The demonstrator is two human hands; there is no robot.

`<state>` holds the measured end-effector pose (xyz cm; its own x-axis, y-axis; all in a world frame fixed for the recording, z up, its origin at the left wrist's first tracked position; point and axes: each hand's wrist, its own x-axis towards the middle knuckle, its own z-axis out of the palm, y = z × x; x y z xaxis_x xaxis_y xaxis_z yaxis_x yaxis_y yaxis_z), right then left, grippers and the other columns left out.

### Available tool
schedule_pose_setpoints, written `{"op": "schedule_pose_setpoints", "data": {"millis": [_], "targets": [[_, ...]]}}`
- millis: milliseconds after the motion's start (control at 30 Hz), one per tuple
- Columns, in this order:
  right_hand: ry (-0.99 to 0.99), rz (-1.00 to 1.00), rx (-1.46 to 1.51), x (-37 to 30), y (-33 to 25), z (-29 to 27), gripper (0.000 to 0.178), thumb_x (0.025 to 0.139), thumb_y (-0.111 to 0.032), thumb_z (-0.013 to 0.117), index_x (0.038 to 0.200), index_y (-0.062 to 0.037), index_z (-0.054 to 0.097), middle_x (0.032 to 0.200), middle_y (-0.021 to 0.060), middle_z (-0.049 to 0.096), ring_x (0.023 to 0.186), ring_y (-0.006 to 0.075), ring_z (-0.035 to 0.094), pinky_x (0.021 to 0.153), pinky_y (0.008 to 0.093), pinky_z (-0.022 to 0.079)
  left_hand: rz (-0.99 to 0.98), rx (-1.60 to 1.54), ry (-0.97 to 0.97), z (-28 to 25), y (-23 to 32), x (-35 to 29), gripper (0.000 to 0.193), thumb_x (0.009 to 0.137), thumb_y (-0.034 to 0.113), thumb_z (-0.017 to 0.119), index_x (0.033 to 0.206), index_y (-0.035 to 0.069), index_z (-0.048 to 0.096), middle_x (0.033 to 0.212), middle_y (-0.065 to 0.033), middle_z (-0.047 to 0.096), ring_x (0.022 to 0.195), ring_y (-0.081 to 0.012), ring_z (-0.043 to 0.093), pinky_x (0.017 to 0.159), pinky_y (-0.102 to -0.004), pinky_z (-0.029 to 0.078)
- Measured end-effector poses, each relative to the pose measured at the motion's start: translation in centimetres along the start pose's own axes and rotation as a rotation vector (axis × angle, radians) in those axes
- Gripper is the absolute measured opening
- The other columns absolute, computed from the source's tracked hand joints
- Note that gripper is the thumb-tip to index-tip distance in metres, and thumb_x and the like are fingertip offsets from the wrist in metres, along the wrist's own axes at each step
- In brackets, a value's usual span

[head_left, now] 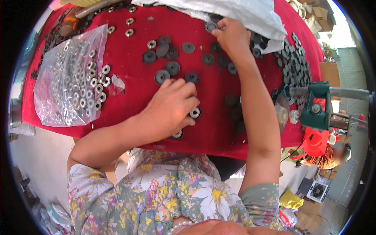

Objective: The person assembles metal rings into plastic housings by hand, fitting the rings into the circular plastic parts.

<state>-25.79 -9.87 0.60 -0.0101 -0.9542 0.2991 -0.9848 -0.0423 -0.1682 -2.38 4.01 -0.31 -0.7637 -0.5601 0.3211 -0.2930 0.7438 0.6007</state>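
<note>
At the far side of the red-covered table, my right hand (234, 38) pinches a dark round disc (210, 27) beside a white woven sack (243, 15). My left hand (172, 106) is curled low over the cloth nearer to me. Between its thumb and fingers sits a metal ring bearing (194, 112) with a dark rim. Another bearing (178, 134) shows partly below that hand. Just past the left knuckles lie dark discs with raised centres, one of them a wheel-like disc (161, 77) close to the fingers. More black discs (256, 52) spill from the sack's mouth.
A clear plastic bag (66, 82) of bearings lies at the left, several spilling out. Many dark pieces (295, 64) cover the right side of the red cloth (137, 70). A green clamp-like metal fixture (318, 105) stands at the right edge. Another person (327, 156) is beyond it.
</note>
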Motion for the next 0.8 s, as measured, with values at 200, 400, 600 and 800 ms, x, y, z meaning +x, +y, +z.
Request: {"op": "schedule_pose_setpoints", "data": {"millis": [200, 400, 600, 800], "targets": [[0.014, -0.149, 0.367, -5.7, -1.1, -3.8, 0.014, 0.083, -0.017, 0.074, 0.09, -0.0055, 0.073, 0.09, 0.0136, 0.071, 0.092, 0.0346, 0.068, 0.083, 0.0449, 0.052, -0.084, 0.014, 0.03, -1.2, -0.3, -0.4, 0.049, 0.061, 0.011, 0.087, 0.104, 0.002, 0.067, 0.108, -0.0101, 0.059, 0.102, -0.0302, 0.056, 0.089, -0.0425, 0.042], [-0.015, -0.014, 0.406, -5.7, 1.2, -3.1, 0.015, 0.085, -0.016, 0.072, 0.095, -0.0062, 0.076, 0.097, 0.0181, 0.072, 0.091, 0.0379, 0.069, 0.085, 0.0457, 0.053, -0.082, 0.02, 0.049, -1.3, -0.7, -0.2, 0.043, 0.063, 0.01, 0.086, 0.101, 0.003, 0.067, 0.106, -0.0089, 0.059, 0.101, -0.0298, 0.056, 0.088, -0.0429, 0.042], [-0.017, -0.067, 0.347, -3.0, 0.2, -1.9, 0.019, 0.088, -0.022, 0.07, 0.097, -0.0072, 0.077, 0.095, 0.0177, 0.074, 0.094, 0.037, 0.07, 0.088, 0.0448, 0.053, -0.004, -0.014, 0.002, -0.1, -0.1, -0.3, 0.035, 0.065, 0.012, 0.085, 0.095, 0.004, 0.069, 0.102, -0.0079, 0.059, 0.096, -0.0286, 0.056, 0.086, -0.0415, 0.042], [-0.142, -0.126, 0.155, -2.6, -0.8, -2.0, 0.022, 0.088, -0.025, 0.071, 0.102, -0.009, 0.078, 0.1, 0.017, 0.074, 0.097, 0.0363, 0.07, 0.09, 0.0453, 0.053, -0.002, 0.003, 0.026, -0.1, -0.2, -0.5, 0.035, 0.064, 0.011, 0.084, 0.094, 0.004, 0.07, 0.1, -0.0082, 0.059, 0.096, -0.0278, 0.056, 0.086, -0.0413, 0.042]]}}
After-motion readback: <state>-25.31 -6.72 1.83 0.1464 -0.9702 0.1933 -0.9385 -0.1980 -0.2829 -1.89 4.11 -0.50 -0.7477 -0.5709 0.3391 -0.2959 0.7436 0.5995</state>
